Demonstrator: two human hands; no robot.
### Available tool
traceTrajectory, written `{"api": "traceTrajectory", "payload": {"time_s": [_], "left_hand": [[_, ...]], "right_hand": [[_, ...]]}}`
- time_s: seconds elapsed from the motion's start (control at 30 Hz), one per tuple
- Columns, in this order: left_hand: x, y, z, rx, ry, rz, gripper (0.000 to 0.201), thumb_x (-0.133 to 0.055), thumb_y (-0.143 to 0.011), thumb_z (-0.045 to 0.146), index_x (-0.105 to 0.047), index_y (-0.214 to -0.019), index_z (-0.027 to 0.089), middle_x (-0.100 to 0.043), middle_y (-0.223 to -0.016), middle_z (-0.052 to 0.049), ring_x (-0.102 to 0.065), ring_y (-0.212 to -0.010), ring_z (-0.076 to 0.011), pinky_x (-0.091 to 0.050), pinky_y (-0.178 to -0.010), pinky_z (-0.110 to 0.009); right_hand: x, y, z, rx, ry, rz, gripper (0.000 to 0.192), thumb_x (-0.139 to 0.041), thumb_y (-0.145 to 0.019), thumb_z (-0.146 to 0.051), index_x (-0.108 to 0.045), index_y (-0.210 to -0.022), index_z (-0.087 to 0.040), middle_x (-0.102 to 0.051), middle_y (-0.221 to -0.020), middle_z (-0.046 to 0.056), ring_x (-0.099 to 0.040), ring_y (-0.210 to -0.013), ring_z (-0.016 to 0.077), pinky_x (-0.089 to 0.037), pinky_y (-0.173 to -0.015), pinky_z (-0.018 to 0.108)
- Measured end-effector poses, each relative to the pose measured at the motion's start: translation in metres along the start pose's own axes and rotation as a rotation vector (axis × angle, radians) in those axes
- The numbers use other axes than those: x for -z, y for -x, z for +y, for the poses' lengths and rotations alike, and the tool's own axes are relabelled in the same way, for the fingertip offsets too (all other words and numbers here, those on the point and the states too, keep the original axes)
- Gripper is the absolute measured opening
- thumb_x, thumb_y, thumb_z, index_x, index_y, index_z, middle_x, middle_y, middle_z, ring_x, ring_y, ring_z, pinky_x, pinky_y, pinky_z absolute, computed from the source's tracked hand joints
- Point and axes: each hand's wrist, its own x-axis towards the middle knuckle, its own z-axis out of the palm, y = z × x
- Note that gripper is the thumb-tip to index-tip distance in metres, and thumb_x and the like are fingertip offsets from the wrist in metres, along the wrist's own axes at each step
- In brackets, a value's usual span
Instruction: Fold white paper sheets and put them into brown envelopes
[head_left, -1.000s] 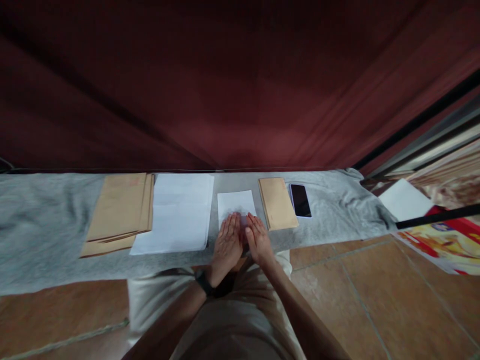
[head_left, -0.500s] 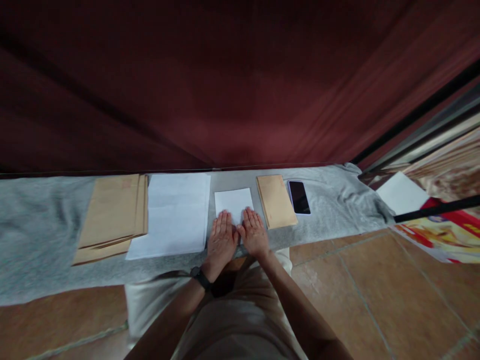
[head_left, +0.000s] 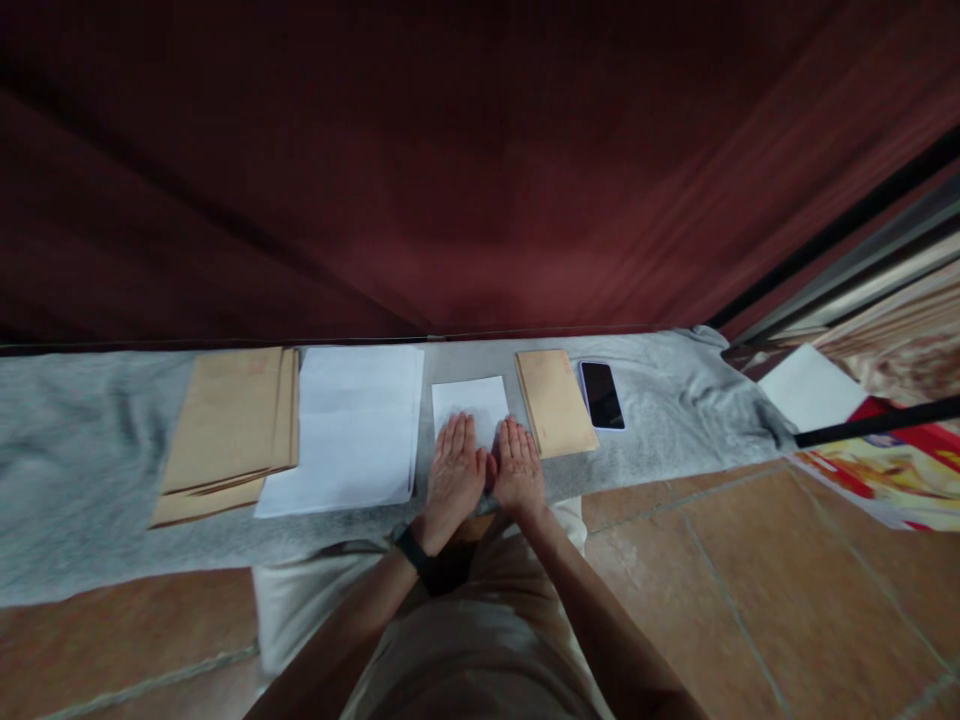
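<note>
Left hand [head_left: 456, 470] and right hand [head_left: 519, 472] slid a bit right since last frame, both flat, fingers together. From left: big brown envelopes [head_left: 225, 420], white sheets [head_left: 356, 420], small white paper [head_left: 470, 396] under both hands, smaller envelopes [head_left: 556, 403], phone [head_left: 602, 396].

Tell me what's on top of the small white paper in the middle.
The left hand lies on the near part of the small white paper, and the right hand is at its right edge. Whatever they cover can't be seen.
</note>
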Motion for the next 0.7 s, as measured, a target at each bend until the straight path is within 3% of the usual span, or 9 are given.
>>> {"api": "traceTrajectory", "payload": {"time_s": [0.17,0.4,0.7], "left_hand": [[-0.011,-0.038,0.005,-0.084,-0.018,-0.092,0.058,-0.032,-0.103,0.031,-0.038,-0.153,0.003,-0.038,-0.161,-0.02,-0.027,-0.154,-0.0285,-0.025,-0.125,-0.049],[-0.014,-0.047,-0.025,-0.026,-0.189,-0.048,0.062,-0.028,-0.104,0.037,-0.034,-0.155,0.003,-0.032,-0.164,-0.019,-0.023,-0.155,-0.0279,-0.016,-0.127,-0.049],[-0.01,-0.048,-0.035,-0.045,-0.188,-0.077,0.06,-0.033,-0.097,0.019,-0.035,-0.155,0.005,-0.034,-0.164,-0.018,-0.023,-0.155,-0.0274,-0.016,-0.127,-0.051]], "right_hand": [[-0.002,0.0,0.0,0.03,0.037,0.067,0.057,-0.037,-0.104,-0.024,-0.033,-0.157,-0.004,-0.039,-0.16,0.021,-0.035,-0.15,0.0306,-0.032,-0.121,0.051],[-0.001,-0.001,-0.001,0.008,0.048,0.085,0.055,-0.039,-0.106,-0.03,-0.039,-0.154,-0.003,-0.042,-0.158,0.021,-0.036,-0.149,0.0284,-0.031,-0.122,0.048],[-0.007,-0.069,-0.018,0.032,-0.068,0.02,0.049,-0.036,-0.107,-0.031,-0.047,-0.15,-0.009,-0.047,-0.156,0.016,-0.04,-0.148,0.0263,-0.029,-0.123,0.049]]}}
